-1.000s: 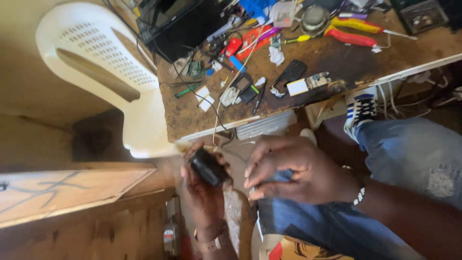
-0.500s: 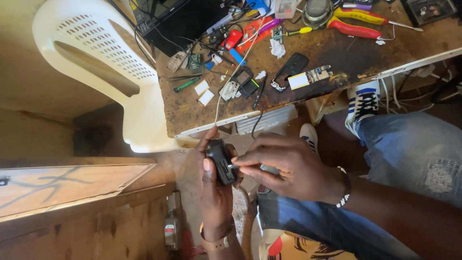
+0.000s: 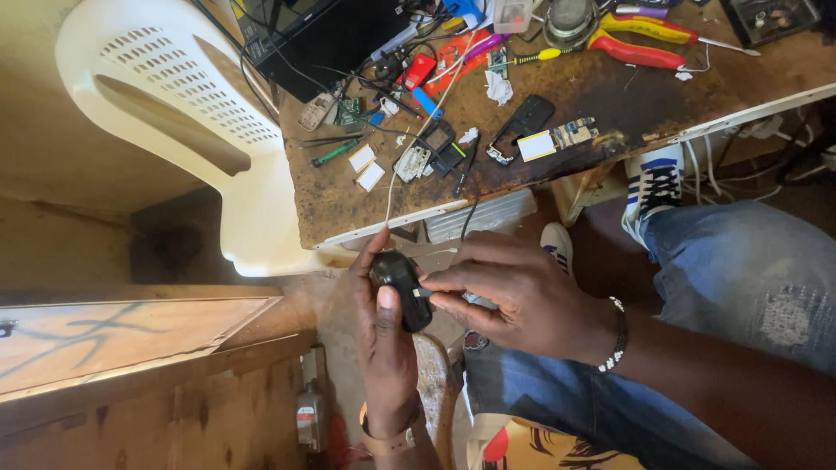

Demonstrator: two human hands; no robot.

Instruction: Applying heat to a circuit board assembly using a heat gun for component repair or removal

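- The left hand [image 3: 383,348] holds a small black device [image 3: 401,287], maybe a phone or a charger body, in front of the person's lap. The fingers are wrapped around it from behind and the thumb lies flat along its front side.
- The right hand [image 3: 514,296] comes from the right and touches the same black device. Its thumb and forefinger are pinched at the right edge of the device, where a small light part shows; I cannot tell what this part is.
- The black device is below the front edge of the worn workbench [image 3: 610,96], not on it, and above the floor between the knees.
- The left wrist carries a tan strap [image 3: 389,442], the right wrist a beaded bracelet [image 3: 619,335].
- The person wears blue jeans [image 3: 740,270] and a white sneaker with dark stripes [image 3: 655,184], which stands under the bench.
- On the bench many small things lie: a dark phone shell [image 3: 522,122] beside a small circuit board [image 3: 570,133], white small cards [image 3: 366,167], a green screwdriver [image 3: 335,153], pliers with red and yellow handles [image 3: 640,39], and a black flat box [image 3: 322,39] at the back.
- A white plastic chair [image 3: 183,122] stands left of the bench, just beside it.
- At the lower left there is a pale wooden board [image 3: 113,335].
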